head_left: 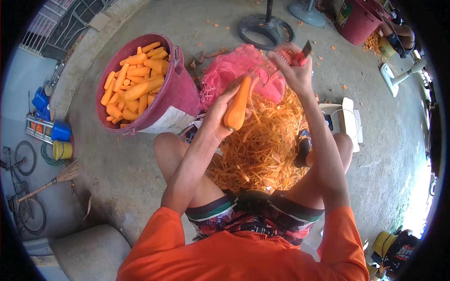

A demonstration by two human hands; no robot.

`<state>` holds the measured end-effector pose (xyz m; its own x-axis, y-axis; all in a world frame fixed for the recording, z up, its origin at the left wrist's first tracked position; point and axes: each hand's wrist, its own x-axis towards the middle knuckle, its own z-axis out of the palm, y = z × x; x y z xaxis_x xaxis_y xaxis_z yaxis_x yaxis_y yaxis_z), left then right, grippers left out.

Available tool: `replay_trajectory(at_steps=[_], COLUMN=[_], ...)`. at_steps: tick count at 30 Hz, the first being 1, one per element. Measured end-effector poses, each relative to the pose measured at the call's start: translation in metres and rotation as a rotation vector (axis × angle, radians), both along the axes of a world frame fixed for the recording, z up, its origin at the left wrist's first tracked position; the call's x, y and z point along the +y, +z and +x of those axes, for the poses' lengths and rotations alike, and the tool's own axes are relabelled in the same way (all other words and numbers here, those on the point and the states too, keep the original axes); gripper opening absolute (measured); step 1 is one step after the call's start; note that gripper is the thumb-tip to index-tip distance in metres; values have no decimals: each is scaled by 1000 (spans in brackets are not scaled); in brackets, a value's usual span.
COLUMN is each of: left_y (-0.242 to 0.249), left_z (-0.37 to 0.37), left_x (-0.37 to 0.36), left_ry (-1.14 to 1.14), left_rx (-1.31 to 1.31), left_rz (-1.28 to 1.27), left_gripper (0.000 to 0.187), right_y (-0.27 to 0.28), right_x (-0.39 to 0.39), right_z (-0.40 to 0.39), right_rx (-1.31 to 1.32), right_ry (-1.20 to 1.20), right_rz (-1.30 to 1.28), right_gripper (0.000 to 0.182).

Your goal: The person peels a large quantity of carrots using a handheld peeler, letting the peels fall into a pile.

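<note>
My left hand (219,112) is wrapped round a peeled orange carrot (239,105), its thick end toward me and the narrow end pointing away. My right hand (296,72) grips a red peeler (299,58) with a dark flat end sticking up past the fingers; its working edge is hard to make out. The peeler is apart from the carrot, up and to its right. Below both hands, between my legs, lies a big heap of carrot peelings (262,145). A pink mesh sack (225,70) is bunched up at the heap's far side.
A maroon tub (176,100) full of peeled carrots stands tilted at my left. Beyond the sack is a black round stand base (243,35). A white box (349,124) sits by my right knee. Another person (398,37) is at the far right near a red bucket (356,23).
</note>
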<state>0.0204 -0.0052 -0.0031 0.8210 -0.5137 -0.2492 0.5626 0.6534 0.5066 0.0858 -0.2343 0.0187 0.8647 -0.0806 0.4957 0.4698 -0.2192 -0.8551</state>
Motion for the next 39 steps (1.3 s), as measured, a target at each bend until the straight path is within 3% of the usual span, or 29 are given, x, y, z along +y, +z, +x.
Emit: replay_trajectory(at_steps=[1,3,4,7,9,11,13,15,17,18,19,22,23,26,28,29,31,32,33,35,39], left_y=[6,1,11,11,-5,-10,0,4,2,-5,-8,-18,-27,-65,-64,-62,-24,2,7,11,1], left_z=[1,2,-1,1,9,13,9,9,0,4,4,6,-2,-6,-5,-1,9,9,13,14,20], left_x=[-1,2,-3,-6,6,6,4,2,6,7,5,2,-2,-6,-8,-5,4,10,21,24,25], left_ry=[35,-21,52,166,-15,-1,47,24,-11,-56,-58,50,147,30,-5,-6,443,464,462,574,537], left_rx=[15,-55,-11,123,-1,35,44,1,-45,35,31,61,177,341,73,79,-956,-865,-809,-684,-628], left_rz=[65,-36,26,92,-17,-29,-25,-18,3,-179,-185,-155,-100,-94,485,490,1157,955,953,776,629], left_gripper=[38,38,38,34,31,30,31,31,32,29,29,32,36,43,58,58,68,75,67,56,48], right_y=[10,27,33,6,-2,8,22,35,7,-3,-7,-9,-10,2,3,1,0,1,2,3,-1], right_x=[7,36,42,31,16,6,28,40,30,16,0,-25,-27,-33,-40,-42,-44,-44,-40,-24,14], right_z=[-12,-50,-52,-34,-14,-8,-36,-55,-30,-11,4,19,18,5,5,5,2,1,-2,-11,-24], right_rx=[-5,-74,-292,-73,-107,-13,-42,-323,-412,-220,-41,-59,-58,-19,48,112,110,104,96,-11,-16], right_ry=[5,300,424,257,203,29,160,401,323,164,6,-115,-111,-118,-106,-96,-80,-59,-54,64,281], right_rz=[-1,-65,-235,-162,-45,7,75,-295,-274,-111,44,57,58,-204,-231,-254,-317,-385,-387,-656,-622], right_gripper=[17,18,17,16,17,16,18,21,23,22,21,20,20,23,23,24,24,23,23,24,26])
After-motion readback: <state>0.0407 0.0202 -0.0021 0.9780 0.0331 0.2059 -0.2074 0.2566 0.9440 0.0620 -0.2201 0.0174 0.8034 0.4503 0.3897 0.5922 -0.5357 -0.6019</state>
